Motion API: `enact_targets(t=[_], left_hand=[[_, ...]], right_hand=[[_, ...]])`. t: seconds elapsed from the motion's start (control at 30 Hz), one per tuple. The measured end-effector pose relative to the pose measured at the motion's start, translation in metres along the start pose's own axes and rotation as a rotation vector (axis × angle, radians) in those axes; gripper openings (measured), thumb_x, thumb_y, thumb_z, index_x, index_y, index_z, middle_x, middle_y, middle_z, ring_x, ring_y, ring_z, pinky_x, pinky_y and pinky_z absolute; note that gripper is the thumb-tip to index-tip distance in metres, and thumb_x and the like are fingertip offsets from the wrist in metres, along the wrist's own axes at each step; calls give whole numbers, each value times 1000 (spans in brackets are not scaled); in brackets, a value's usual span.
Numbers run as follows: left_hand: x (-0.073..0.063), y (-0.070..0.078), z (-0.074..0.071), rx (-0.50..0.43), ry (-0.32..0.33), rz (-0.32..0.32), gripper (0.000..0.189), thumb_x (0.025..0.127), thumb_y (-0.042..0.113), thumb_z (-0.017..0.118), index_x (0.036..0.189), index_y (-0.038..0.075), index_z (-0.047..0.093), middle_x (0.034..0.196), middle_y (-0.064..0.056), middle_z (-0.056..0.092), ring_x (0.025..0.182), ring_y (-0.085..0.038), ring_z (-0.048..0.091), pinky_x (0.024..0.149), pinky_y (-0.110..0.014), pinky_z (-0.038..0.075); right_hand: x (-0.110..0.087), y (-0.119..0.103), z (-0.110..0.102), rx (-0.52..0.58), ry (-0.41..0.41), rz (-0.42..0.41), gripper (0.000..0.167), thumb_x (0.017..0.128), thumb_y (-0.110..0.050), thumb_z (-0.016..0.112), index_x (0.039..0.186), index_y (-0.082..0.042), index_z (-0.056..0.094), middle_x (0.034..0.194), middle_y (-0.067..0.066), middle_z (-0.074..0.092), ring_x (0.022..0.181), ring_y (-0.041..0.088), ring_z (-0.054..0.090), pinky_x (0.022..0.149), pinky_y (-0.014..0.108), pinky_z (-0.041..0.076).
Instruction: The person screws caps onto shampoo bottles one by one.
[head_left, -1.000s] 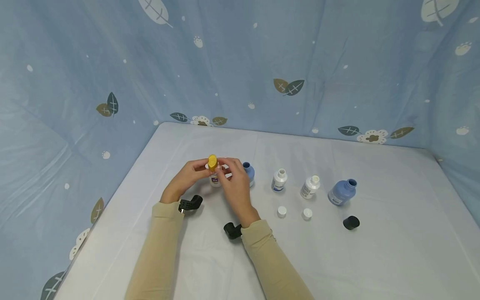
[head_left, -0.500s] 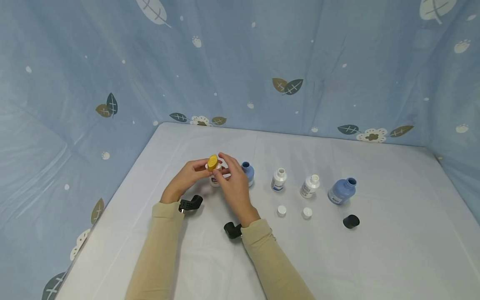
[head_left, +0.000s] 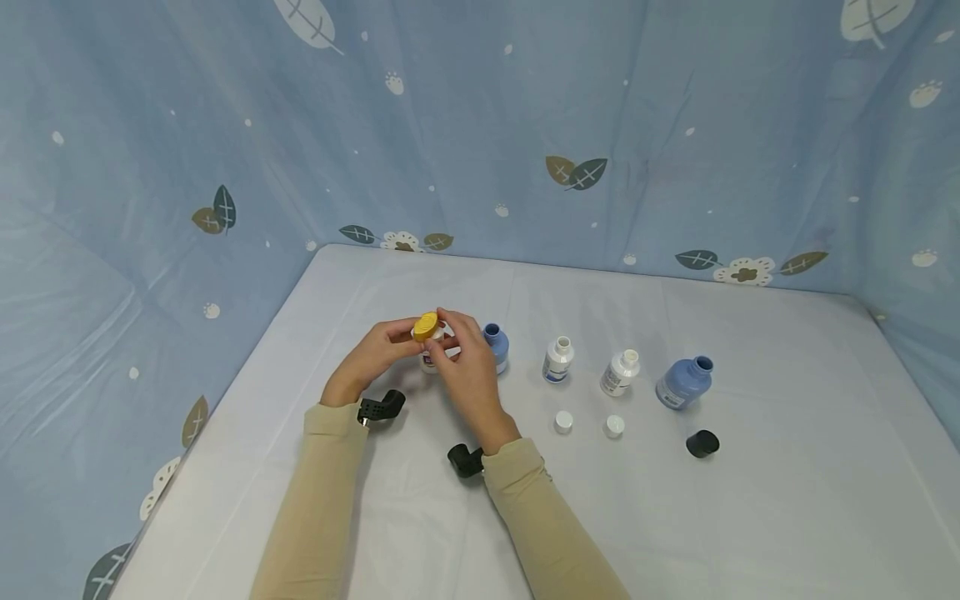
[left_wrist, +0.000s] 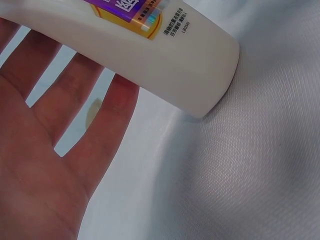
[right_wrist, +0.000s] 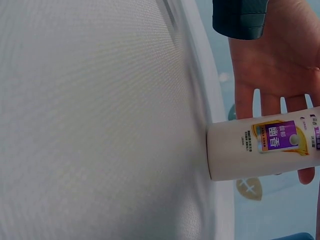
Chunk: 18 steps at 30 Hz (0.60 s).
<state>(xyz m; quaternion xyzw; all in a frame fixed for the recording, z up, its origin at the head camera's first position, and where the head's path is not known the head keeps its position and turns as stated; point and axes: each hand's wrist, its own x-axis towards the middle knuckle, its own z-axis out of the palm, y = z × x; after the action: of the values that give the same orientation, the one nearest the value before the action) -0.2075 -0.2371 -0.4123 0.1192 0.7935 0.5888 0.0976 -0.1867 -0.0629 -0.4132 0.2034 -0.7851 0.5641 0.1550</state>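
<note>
Take the curtain (head_left: 498, 150) side as 12 o'clock. The yellow cap (head_left: 426, 326) has changed its angle: 1 s ago its long axis lay close to the 12-to-6 o'clock line, and it now lies near 2 and 8 o'clock. I judge from this that the cap is being rotated at the neck of the white lotion bottle (right_wrist: 264, 145); whether it is loosening or seating I cannot tell. Grip status: the left hand (head_left: 375, 352), at 8 o'clock of the cap, holds the bottle, its fingers extended along the far side; the right hand (head_left: 472, 367), at 4 o'clock, pinches the cap narrowly between thumb and forefinger. The bottle stands upright between the 2 hands, its base appearing to meet the tablecloth (head_left: 420, 508). The other parts have not shifted appreciably: the near blue bottle (head_left: 498, 350) at 3 o'clock, just beside the right hand; beyond it 2 small white bottles (head_left: 558, 362) and the far blue bottle (head_left: 683, 386), all uncapped, between 3 and 4 o'clock. Toward 4 o'clock lie 2 white caps (head_left: 563, 422) and 1 black cap (head_left: 702, 443). The current operation, in my judgement, is therefore confined to the yellow cap.
</note>
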Motion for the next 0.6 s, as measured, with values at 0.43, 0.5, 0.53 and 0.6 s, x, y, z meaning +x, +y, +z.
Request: enact_targets(t=[0.43,0.5,0.53,0.6], left_hand=[[2,-2,0,-11,-5,-24,47,82,31,64,125,14,54,125,-3,52,115,-20,46,98,-47,28],[1,1,0,-8,0,-49,47,82,32,65,124,15,55,124,-2,53,114,-19,46,98,-47,27],[1,3,0,-11,2,-59,46,82,31,65,124,15,55,124,-2,53,114,-19,46,98,-47,27],[-1,9,1,-8,-1,-65,46,83,30,64,124,14,54,124,-3,53,115,-20,46,98,-48,27]], right_hand=[[0,0,0,-16,16,33,41,86,-28,60,124,-14,53,115,-5,47,80,4,53,61,18,46],[0,1,0,-17,22,28,38,87,-26,58,123,-14,54,115,-6,47,80,3,53,61,18,46],[0,1,0,-16,25,25,37,87,-26,58,122,-14,54,115,-7,47,80,3,53,61,18,46],[0,2,0,-16,28,21,36,88,-24,57,121,-13,55,115,-7,48,81,4,53,61,18,46]])
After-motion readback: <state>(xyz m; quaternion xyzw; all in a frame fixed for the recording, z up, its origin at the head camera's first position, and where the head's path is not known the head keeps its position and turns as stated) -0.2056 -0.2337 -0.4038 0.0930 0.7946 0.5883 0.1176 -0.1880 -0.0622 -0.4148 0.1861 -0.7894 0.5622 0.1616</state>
